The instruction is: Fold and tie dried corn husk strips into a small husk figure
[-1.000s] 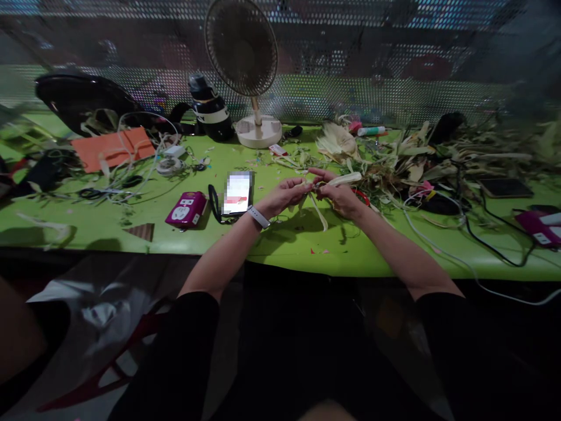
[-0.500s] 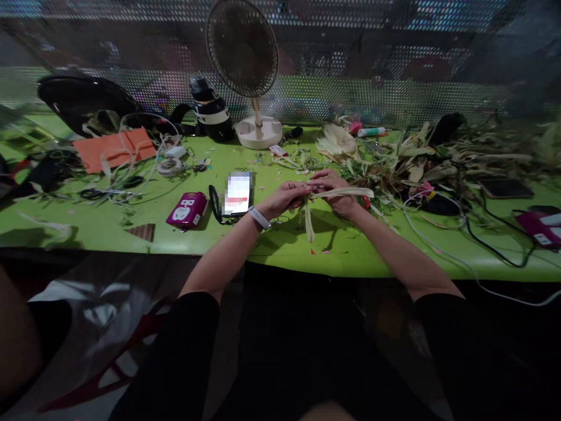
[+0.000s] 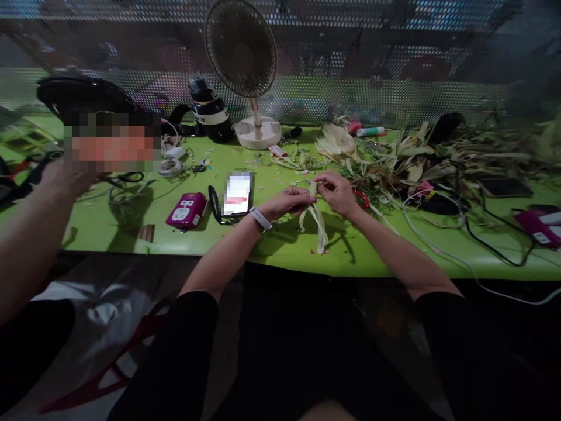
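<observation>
Since half a second ago, the pale husk strips (image 3: 321, 229) have swung round: one was lying sideways across the right hand (image 3: 336, 194), and now they are hanging downward toward the near edge of the green table (image 3: 280, 244). A co-worker's arm (image 3: 33, 225) has also come in from the left.

In the head view, the left hand (image 3: 287, 202) is pinching the strips from one side, while the right hand is gripping their upper end from the other; the two are working close together. The strips are dangling below the fingertips, in front of the person. A lit phone (image 3: 237, 194) is lying near the left wrist, with a purple box (image 3: 186, 210) sitting beyond it, and a husk pile (image 3: 394, 161) is spreading past the right hand.
</observation>
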`<state>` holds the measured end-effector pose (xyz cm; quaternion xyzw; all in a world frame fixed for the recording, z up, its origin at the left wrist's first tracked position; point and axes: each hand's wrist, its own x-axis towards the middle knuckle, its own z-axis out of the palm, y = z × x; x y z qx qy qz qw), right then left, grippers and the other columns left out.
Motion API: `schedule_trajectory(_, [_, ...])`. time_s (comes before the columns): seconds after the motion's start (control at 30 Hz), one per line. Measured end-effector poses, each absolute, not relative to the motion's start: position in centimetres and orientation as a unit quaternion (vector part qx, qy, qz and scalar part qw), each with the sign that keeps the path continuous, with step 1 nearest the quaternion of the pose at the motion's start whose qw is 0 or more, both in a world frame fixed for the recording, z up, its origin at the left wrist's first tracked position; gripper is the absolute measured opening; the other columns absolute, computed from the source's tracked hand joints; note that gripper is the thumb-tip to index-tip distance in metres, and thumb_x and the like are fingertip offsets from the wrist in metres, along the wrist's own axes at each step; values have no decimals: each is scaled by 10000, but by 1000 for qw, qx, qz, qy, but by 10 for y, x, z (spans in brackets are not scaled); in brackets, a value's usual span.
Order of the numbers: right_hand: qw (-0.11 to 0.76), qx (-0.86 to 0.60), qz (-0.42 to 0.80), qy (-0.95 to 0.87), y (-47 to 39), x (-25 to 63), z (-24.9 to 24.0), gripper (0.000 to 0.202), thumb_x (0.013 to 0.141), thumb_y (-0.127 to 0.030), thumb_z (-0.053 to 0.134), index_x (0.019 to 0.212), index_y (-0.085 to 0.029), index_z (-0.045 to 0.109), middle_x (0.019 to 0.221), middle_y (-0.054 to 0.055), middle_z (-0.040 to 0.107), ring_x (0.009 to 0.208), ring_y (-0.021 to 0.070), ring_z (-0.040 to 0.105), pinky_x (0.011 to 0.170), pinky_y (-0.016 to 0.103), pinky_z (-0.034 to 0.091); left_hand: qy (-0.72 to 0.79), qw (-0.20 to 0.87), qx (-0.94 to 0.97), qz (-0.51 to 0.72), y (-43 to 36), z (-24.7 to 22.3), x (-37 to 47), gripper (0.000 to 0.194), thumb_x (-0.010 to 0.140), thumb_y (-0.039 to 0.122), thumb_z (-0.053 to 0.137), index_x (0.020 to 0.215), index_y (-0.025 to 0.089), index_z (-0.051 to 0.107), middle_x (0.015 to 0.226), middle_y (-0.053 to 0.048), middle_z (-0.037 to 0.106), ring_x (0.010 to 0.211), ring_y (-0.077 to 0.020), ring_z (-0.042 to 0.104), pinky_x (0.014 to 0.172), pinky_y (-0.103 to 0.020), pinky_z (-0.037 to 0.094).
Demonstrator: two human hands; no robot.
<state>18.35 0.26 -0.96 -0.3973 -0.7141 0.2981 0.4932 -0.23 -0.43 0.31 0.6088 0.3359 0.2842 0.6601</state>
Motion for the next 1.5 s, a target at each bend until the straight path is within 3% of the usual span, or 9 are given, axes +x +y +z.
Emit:
schedule_trajectory(0.13, [463, -447, 419, -640, 5, 183, -11, 191, 763, -292, 619, 938, -215, 613, 939, 28, 654, 824, 174, 591, 792, 337, 498, 344, 649, 590, 334, -3, 5, -2, 290, 802, 375, 700, 657, 140, 612, 450, 43, 477, 387, -39, 362, 414, -205, 204])
schedule_trajectory(0.23, [500, -476, 394, -607, 3, 184, -9, 241, 768, -277, 642, 990, -238, 556, 1019, 26, 635, 799, 162, 578, 780, 338, 493, 352, 658, 557, 364, -1, 7, -3, 285, 874, 339, 549, 657, 154, 566, 489, 15, 521, 417, -61, 411, 425, -207, 250])
schedule_trajectory(0.37, [530, -483, 365, -593, -1, 186, -3, 217, 781, -339, 702, 891, -257, 534, 847, 4, 605, 682, 155, 553, 662, 323, 485, 353, 668, 531, 384, 1, 10, -3, 108, 826, 244, 554, 752, 166, 559, 538, 24, 548, 454, -73, 469, 443, -196, 289])
schedule_trajectory(0.5, [428, -475, 462, -615, -2, 186, 4, 281, 838, -458, 630, 703, -222, 558, 667, 14, 587, 579, 156, 533, 538, 306, 429, 338, 669, 536, 388, 0, 9, -3, 97, 785, 243, 617, 792, 171, 552, 533, 47, 512, 449, -65, 451, 436, -193, 250])
schedule_trajectory(0.63, [344, -421, 557, -628, -5, 183, 7, 340, 834, -490, 604, 658, -201, 583, 580, 12, 591, 512, 132, 495, 473, 274, 343, 320, 656, 561, 390, 1, 3, -4, 188, 784, 274, 668, 911, 184, 564, 494, 85, 466, 415, -54, 370, 441, -205, 195])
schedule_trajectory(0.9, [362, -389, 600, -598, -9, 172, -1, 311, 719, -448, 764, 875, -212, 636, 572, -66, 525, 458, 79, 379, 447, 248, 285, 337, 648, 549, 406, 2, 0, -1, 351, 841, 272, 628, 1161, 150, 551, 516, 82, 491, 427, -64, 372, 455, -225, 202])
schedule_trajectory(1.13, [442, -396, 547, -591, -10, 168, -2, 411, 656, -511, 820, 770, -216, 556, 587, -75, 522, 483, 79, 436, 458, 246, 380, 374, 636, 532, 415, -3, 3, 2, 429, 907, 219, 538, 1324, 135, 477, 501, 103, 439, 431, -66, 377, 469, -216, 227])
schedule_trajectory(1.33, [433, -411, 549, -585, -12, 168, 0, 458, 683, -565, 800, 811, -209, 543, 550, -83, 521, 436, 67, 457, 398, 217, 352, 370, 619, 552, 419, -3, 2, 6, 461, 910, 119, 532, 1356, 135, 416, 535, 97, 520, 449, -64, 398, 480, -214, 270])
schedule_trajectory(1.5, [476, -431, 523, -561, -10, 166, -4, 418, 690, -537, 795, 736, -212, 535, 492, -84, 501, 382, 61, 426, 347, 209, 340, 351, 610, 574, 419, -5, 3, 7, 413, 917, 161, 577, 1312, 166, 457, 539, 98, 508, 441, -66, 403, 463, -221, 241])
